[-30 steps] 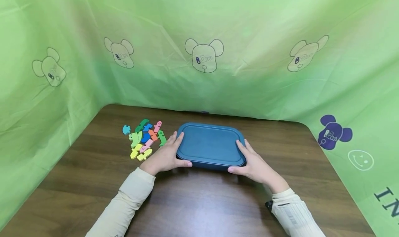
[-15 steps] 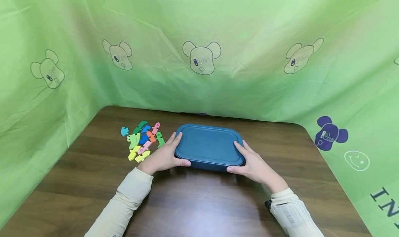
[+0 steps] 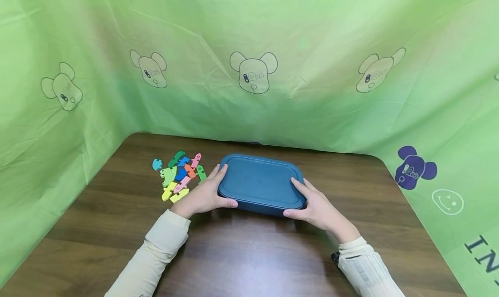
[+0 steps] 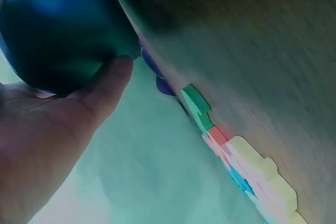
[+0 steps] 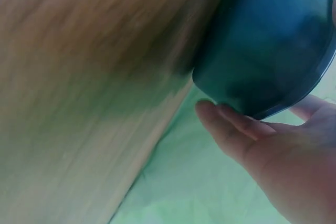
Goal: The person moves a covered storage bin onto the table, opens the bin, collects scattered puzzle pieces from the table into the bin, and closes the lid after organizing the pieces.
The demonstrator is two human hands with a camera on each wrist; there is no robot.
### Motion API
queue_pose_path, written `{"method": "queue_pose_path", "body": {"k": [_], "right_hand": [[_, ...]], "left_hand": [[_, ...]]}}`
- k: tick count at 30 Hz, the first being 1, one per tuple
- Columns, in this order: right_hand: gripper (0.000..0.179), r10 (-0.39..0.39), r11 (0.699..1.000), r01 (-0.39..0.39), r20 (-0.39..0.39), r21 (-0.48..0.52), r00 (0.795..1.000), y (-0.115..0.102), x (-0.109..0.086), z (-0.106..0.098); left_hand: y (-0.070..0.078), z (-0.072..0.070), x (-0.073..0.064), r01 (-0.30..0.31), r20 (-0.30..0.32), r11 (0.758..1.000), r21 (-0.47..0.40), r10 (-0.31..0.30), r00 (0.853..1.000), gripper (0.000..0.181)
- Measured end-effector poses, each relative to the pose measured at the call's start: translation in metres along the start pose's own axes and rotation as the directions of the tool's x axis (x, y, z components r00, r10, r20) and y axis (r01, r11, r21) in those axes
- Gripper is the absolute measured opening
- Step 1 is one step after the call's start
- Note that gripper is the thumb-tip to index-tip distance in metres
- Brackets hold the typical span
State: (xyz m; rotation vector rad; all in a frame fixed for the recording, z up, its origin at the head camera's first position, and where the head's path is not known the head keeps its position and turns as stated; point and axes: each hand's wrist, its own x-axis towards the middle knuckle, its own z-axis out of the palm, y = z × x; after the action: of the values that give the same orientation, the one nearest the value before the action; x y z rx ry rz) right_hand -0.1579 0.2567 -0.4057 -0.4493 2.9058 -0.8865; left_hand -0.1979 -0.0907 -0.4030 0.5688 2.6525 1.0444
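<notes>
A dark blue lidded storage box (image 3: 261,182) lies on the table, its lid on. My left hand (image 3: 206,196) grips its left end, thumb along the front side and fingers by the lid's left edge. At the opposite end my right hand (image 3: 319,207) holds the box in the same way, with a fingertip on the lid. In the left wrist view, the hand (image 4: 58,129) touches the rounded corner of the box (image 4: 68,30). From the right wrist, fingers (image 5: 226,129) show against the underside edge of the box (image 5: 268,45). What is inside the box is hidden.
Several coloured puzzle pieces (image 3: 181,174) lie in a loose group left of the box, close to my left hand. One turquoise piece (image 3: 157,164) sits a little apart. A green printed curtain (image 3: 253,119) borders the wooden table (image 3: 249,258) at the back and sides.
The box and both hands have shifted very slightly left, toward the puzzle pieces. Both hands keep their hold; the head view has moved a little.
</notes>
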Motion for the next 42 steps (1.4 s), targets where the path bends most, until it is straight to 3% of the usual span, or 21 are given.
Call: {"method": "queue_pose_path", "body": {"k": [9, 22, 32, 42], "right_hand": [[0.104, -0.009, 0.999, 0.009, -0.018, 0.034, 1.000, -0.003, 0.001, -0.001], [0.101, 0.015, 0.999, -0.013, -0.060, 0.037, 0.998, 0.003, -0.005, -0.017], [0.099, -0.011, 0.998, 0.021, -0.177, 0.054, 0.984, 0.005, -0.016, -0.038], [0.097, -0.009, 1.000, 0.015, -0.246, 0.025, 0.969, 0.016, -0.036, -0.060]], "left_hand": [[-0.001, -0.002, -0.001, 0.010, 0.004, 1.000, -0.011, -0.010, 1.000, 0.121], [0.020, -0.010, 0.000, -0.049, -0.074, 0.997, 0.061, 0.054, 0.996, 0.116], [0.044, -0.005, 0.009, -0.096, -0.117, 0.994, 0.055, 0.102, 0.988, 0.112], [0.070, 0.011, 0.021, -0.125, -0.103, 0.992, 0.034, 0.128, 0.986, 0.113]]}}
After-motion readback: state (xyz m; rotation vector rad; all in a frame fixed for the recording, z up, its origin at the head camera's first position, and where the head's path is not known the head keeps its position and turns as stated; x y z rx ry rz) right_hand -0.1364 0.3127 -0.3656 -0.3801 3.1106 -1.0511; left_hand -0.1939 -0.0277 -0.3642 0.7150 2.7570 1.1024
